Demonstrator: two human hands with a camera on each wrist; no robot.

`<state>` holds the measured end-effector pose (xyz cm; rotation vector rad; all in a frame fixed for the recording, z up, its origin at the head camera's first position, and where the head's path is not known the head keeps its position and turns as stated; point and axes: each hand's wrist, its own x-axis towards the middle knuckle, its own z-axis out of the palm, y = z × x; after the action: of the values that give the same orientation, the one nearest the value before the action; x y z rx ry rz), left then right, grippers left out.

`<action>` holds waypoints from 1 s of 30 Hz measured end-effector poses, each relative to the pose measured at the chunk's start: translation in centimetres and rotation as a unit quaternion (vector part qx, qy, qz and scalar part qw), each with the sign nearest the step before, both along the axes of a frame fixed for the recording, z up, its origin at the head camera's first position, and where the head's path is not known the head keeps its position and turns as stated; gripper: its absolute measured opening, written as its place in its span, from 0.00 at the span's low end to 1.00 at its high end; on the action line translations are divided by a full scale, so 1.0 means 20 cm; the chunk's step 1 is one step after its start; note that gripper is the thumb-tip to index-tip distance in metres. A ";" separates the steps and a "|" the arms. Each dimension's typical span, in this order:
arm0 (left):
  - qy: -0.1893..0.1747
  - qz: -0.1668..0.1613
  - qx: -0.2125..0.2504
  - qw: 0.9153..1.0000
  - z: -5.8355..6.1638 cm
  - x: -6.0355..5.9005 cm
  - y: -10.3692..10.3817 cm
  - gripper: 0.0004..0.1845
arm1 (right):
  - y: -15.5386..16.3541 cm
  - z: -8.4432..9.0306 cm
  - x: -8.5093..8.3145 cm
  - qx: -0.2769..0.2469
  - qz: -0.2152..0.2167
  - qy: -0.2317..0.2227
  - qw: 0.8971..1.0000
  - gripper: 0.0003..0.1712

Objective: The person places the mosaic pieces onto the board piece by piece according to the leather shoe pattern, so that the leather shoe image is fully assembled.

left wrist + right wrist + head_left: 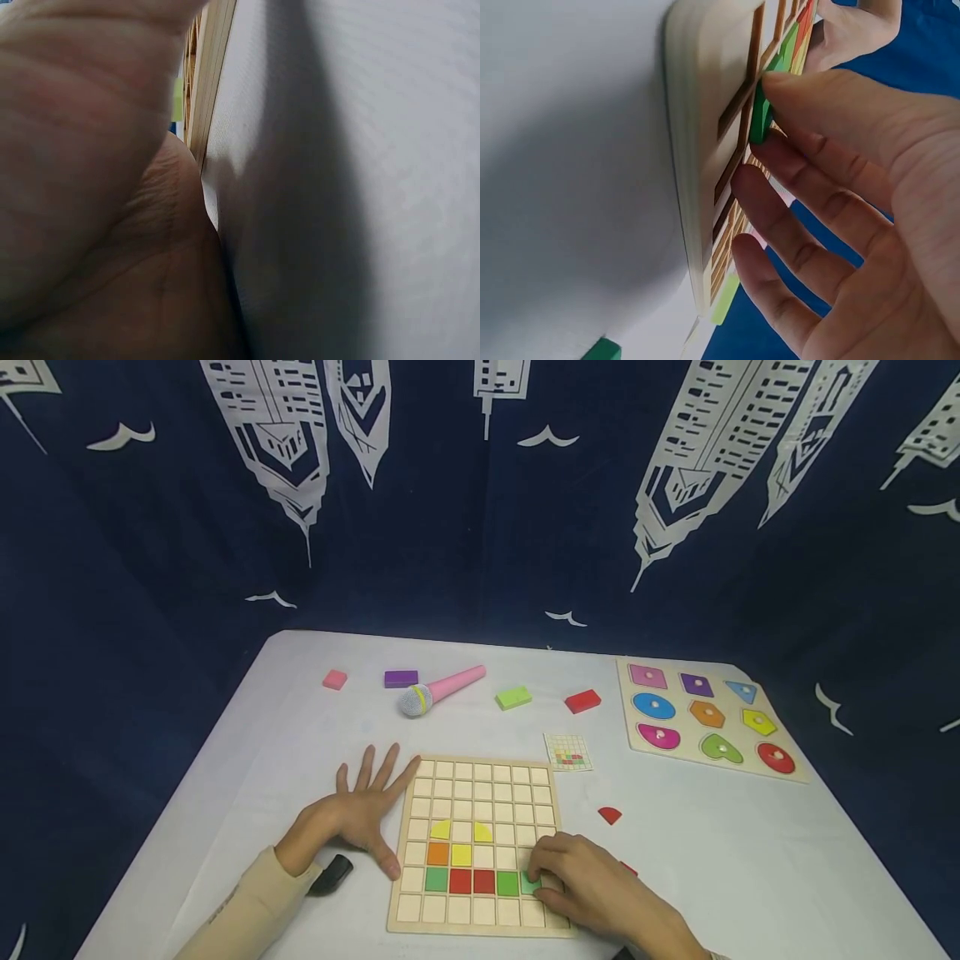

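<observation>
Head view: right hand (592, 889) pinches a green tile (530, 885) at the grid board (480, 927).
Left hand (358, 814): flat, fingers spread, bracing the board's edge.
Filled: a few coloured cells; most empty.

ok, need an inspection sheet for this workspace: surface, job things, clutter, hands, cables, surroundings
Surface: white table, flat and well lit.
Job things: wooden grid board near the front edge, with yellow, orange, green and red tiles in its lower rows; green tile at the right hand's fingertips, partly in a cell.
Clutter: pink toy microphone, pink, purple, lime and red blocks along the back, small pattern card, loose red piece, shape puzzle board at right, black object by the left wrist.
Hands: left hand flat, fingers spread, touching the board's left edge; right hand pressing the green tile.
Cables: nothing seen.
Surroundings: dark blue curtain with white skyscraper print.
</observation>
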<state>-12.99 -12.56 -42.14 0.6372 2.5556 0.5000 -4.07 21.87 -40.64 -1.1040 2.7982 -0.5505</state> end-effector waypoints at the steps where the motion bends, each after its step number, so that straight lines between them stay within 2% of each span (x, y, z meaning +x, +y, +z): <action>1: 0.000 0.000 0.001 1.000 0.00 0.00 0.00 0.86 | 0.00 0.00 0.00 -0.004 0.002 0.007 1.000 0.09; 6: -0.003 0.000 0.003 1.000 0.00 0.00 0.00 0.86 | -0.02 0.00 0.03 -0.008 0.004 0.047 0.999 0.12; 10: -0.005 -0.001 0.001 1.000 0.00 0.00 0.00 0.86 | 0.00 0.00 0.06 0.009 0.006 0.067 0.998 0.07; 13: -0.006 0.000 -0.001 1.000 0.00 0.00 0.00 0.86 | 0.02 0.02 0.09 0.039 -0.021 0.045 0.998 0.07; 17: -0.005 -0.001 -0.003 1.000 0.00 -0.01 0.00 0.86 | 0.06 0.03 0.10 0.074 -0.085 -0.010 0.994 0.12; 24: -0.005 0.000 -0.009 1.000 0.01 -0.01 0.00 0.86 | 0.15 0.04 0.09 0.059 -0.117 0.025 0.991 0.12; 30: -0.006 0.001 -0.012 1.000 0.00 -0.01 0.01 0.86 | 0.22 0.04 0.07 0.076 -0.181 -0.023 0.980 0.14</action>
<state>-13.16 -12.45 -42.12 0.6211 2.5469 0.4709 -2.62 26.33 -39.79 -0.5494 2.9550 -0.3724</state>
